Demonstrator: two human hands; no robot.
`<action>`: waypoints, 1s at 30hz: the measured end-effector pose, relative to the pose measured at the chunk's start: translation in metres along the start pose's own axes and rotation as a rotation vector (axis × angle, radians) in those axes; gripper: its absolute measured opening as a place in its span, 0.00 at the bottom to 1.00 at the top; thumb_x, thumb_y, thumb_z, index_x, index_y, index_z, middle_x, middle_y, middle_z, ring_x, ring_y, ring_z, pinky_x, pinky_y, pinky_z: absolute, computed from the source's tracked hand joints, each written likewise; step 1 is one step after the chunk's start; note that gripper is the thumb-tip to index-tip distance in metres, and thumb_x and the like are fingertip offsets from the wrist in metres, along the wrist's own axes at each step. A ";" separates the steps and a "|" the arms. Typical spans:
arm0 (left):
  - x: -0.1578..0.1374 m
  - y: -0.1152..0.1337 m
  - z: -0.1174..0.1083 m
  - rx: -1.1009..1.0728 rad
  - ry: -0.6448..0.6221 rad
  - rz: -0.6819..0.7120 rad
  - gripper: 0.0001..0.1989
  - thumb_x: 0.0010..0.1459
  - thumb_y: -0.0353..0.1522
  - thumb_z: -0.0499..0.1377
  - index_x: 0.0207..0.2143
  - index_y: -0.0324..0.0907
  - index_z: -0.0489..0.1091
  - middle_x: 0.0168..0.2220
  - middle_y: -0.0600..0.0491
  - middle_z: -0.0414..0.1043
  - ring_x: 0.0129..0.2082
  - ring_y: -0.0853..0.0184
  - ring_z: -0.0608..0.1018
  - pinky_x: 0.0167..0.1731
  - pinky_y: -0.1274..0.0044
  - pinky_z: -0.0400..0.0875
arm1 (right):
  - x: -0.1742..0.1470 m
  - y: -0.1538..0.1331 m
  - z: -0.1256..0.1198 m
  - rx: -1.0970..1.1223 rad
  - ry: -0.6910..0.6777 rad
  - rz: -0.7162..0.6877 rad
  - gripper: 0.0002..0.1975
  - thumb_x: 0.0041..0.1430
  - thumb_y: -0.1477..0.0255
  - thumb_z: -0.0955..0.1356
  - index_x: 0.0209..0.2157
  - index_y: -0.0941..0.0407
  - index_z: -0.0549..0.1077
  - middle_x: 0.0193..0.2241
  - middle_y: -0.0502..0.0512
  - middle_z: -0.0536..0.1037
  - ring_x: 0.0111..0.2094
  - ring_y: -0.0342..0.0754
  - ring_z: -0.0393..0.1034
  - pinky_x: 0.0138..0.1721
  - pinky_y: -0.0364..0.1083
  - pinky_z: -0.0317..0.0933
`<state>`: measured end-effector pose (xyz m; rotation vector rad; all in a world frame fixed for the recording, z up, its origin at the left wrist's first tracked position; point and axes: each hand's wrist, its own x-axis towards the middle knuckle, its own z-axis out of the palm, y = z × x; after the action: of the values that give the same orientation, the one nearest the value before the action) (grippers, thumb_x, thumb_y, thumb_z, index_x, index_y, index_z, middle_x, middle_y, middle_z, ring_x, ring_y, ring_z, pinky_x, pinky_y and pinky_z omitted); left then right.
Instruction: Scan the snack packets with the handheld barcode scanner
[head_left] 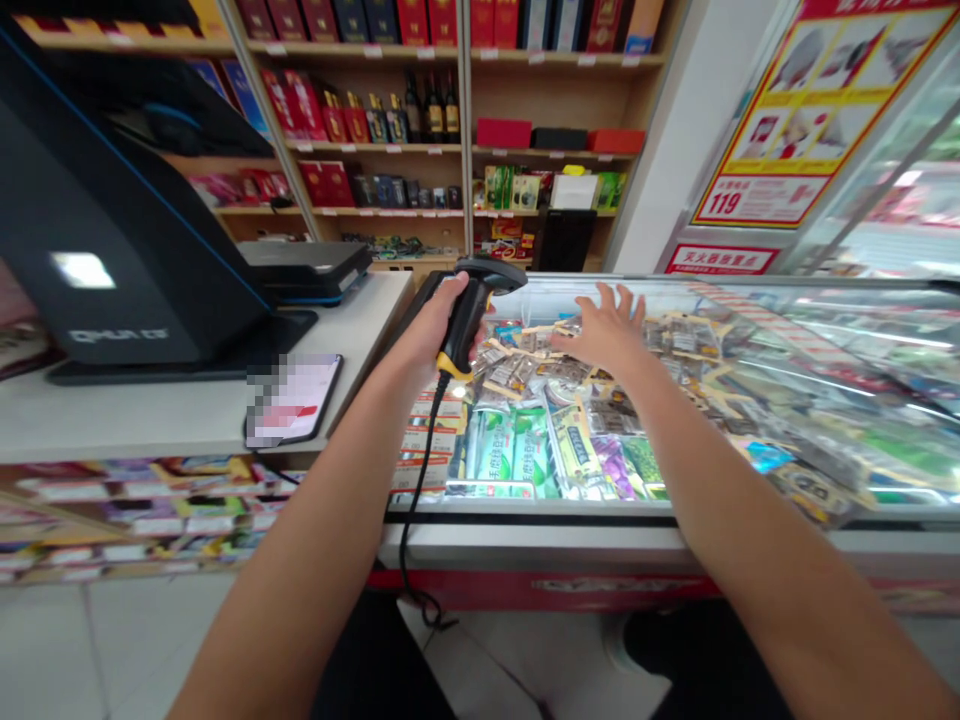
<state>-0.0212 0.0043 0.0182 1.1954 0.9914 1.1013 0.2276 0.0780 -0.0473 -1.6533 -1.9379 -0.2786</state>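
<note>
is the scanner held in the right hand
No, the left hand grips the scanner, while the right hand is open over the packets.

1. On our left, a checkout terminal (150,270) and a smartphone (306,400) sit on the counter (150,420).
2. Right of the counter, we face a chest freezer (540,550) with packets (495,450) in it.
3. Over its left end, our left hand (430,325) holds a barcode scanner (465,325).
4. Display shelves (463,110) stand behind.
</note>
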 end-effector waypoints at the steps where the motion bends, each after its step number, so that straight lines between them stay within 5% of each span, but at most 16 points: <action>1: 0.000 0.000 -0.001 -0.011 0.018 0.006 0.29 0.66 0.54 0.47 0.40 0.39 0.73 0.17 0.55 0.68 0.11 0.72 0.68 0.12 0.81 0.61 | -0.003 -0.013 0.004 0.029 0.005 -0.037 0.36 0.52 0.47 0.72 0.52 0.62 0.75 0.62 0.74 0.65 0.66 0.76 0.49 0.65 0.73 0.38; 3: 0.000 0.000 -0.003 -0.021 0.046 0.017 0.28 0.67 0.53 0.46 0.41 0.39 0.72 0.18 0.55 0.69 0.11 0.72 0.68 0.12 0.82 0.61 | -0.010 -0.043 0.015 0.103 -0.022 -0.094 0.30 0.61 0.49 0.66 0.49 0.61 0.78 0.54 0.72 0.72 0.62 0.72 0.58 0.64 0.69 0.46; 6: -0.001 0.000 -0.005 -0.009 0.067 0.014 0.27 0.67 0.53 0.46 0.40 0.40 0.72 0.17 0.56 0.68 0.11 0.72 0.67 0.13 0.82 0.62 | -0.018 -0.083 0.031 0.093 -0.036 -0.190 0.30 0.62 0.47 0.65 0.46 0.59 0.80 0.51 0.71 0.75 0.61 0.70 0.60 0.66 0.70 0.41; 11: 0.002 -0.002 -0.006 0.000 0.077 0.003 0.26 0.68 0.51 0.47 0.33 0.41 0.70 0.16 0.55 0.67 0.11 0.72 0.67 0.13 0.81 0.63 | -0.023 -0.104 0.044 0.044 -0.221 -0.173 0.33 0.58 0.46 0.68 0.46 0.63 0.78 0.51 0.77 0.75 0.61 0.73 0.61 0.62 0.68 0.50; 15: 0.003 -0.004 -0.009 0.056 0.026 -0.017 0.26 0.66 0.52 0.48 0.31 0.41 0.70 0.16 0.54 0.68 0.11 0.71 0.68 0.13 0.81 0.63 | -0.017 -0.093 0.043 0.219 -0.196 -0.079 0.34 0.53 0.53 0.74 0.52 0.64 0.72 0.50 0.75 0.76 0.58 0.70 0.66 0.58 0.63 0.58; 19: 0.000 -0.005 -0.012 0.169 -0.094 -0.066 0.25 0.66 0.51 0.50 0.30 0.41 0.70 0.17 0.51 0.69 0.12 0.69 0.69 0.11 0.81 0.62 | -0.001 -0.068 0.033 0.626 -0.045 -0.010 0.19 0.56 0.67 0.70 0.49 0.55 0.68 0.43 0.59 0.79 0.45 0.57 0.75 0.47 0.54 0.67; 25: -0.004 -0.006 -0.010 0.235 -0.283 -0.064 0.27 0.65 0.52 0.49 0.32 0.39 0.72 0.18 0.49 0.70 0.13 0.69 0.70 0.13 0.81 0.65 | 0.018 -0.021 0.012 0.850 0.107 0.170 0.18 0.52 0.63 0.70 0.44 0.54 0.70 0.31 0.50 0.75 0.31 0.51 0.71 0.34 0.49 0.68; 30: -0.007 -0.007 -0.006 0.282 -0.337 -0.003 0.29 0.62 0.56 0.52 0.34 0.38 0.73 0.18 0.50 0.69 0.14 0.70 0.69 0.13 0.82 0.63 | 0.023 -0.005 0.007 0.903 0.126 0.208 0.18 0.50 0.65 0.70 0.43 0.54 0.70 0.30 0.50 0.76 0.31 0.51 0.72 0.35 0.50 0.69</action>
<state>-0.0275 -0.0012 0.0109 1.5479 0.9018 0.7389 0.2187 0.1001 -0.0394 -1.1556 -1.4337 0.4988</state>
